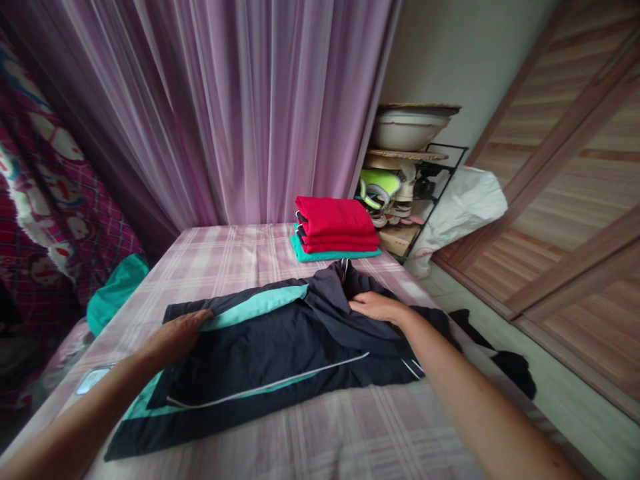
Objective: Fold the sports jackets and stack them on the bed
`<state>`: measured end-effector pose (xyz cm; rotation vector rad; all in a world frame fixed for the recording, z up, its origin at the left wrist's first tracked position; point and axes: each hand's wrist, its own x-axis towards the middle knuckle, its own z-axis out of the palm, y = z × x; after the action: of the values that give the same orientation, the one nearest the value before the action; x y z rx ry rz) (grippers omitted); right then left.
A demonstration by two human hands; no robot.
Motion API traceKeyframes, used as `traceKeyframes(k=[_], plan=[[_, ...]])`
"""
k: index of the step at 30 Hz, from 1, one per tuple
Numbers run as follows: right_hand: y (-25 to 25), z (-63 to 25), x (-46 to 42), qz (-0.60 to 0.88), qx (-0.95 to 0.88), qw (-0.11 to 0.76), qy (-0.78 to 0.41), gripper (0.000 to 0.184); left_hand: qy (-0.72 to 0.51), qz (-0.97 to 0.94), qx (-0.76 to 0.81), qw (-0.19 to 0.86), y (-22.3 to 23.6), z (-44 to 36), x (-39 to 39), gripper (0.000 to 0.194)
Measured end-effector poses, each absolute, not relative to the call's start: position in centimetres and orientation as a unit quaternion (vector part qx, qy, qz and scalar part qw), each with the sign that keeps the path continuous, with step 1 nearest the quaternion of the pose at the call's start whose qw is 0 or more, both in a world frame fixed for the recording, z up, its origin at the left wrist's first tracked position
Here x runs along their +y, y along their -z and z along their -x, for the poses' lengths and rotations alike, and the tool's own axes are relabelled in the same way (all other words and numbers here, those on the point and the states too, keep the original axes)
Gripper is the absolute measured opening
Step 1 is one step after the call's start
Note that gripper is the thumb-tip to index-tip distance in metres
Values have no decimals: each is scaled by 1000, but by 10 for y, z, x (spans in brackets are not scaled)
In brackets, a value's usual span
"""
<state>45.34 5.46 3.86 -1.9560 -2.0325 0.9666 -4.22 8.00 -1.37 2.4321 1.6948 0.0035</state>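
Note:
A dark garment (260, 333) with teal panels and white piping lies spread across the bed, longer from left to right. My left hand (183, 333) is closed on its far left part, beside a teal strip; the fingertips are partly hidden. My right hand (377, 309) grips the bunched cloth at the garment's right part, where the fabric is raised and creased. Beyond the garment stands a stack of folded red clothes (340, 223), with a folded teal piece (333, 255) at the bottom.
The bed (240, 253) has a plaid cover. A phone (93, 380) lies near its left edge, close to teal cloth (117, 290). Purple curtains (260, 113) hang behind. To the right are a rack with a basin (410, 130), a white bag (465, 200) and wooden doors (565, 220).

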Motion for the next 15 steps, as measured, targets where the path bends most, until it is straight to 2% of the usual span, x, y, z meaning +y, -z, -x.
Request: traceKeyframes(k=[2,5,11,15], plan=[[-43,-465,42,637,-680,57,-358,50,4,-817,569,92,15,43,82,62],[-53,-480,23,606,-693,25,-389,48,9,-819,566,89,16,43,84,58],[-71,-482,7,646,-718,51,-253,31,-7,-814,578,53,12,37,77,53],[-75,-470,3,650,-714,-92,-244,23,0,-808,587,51,8,30,68,53]])
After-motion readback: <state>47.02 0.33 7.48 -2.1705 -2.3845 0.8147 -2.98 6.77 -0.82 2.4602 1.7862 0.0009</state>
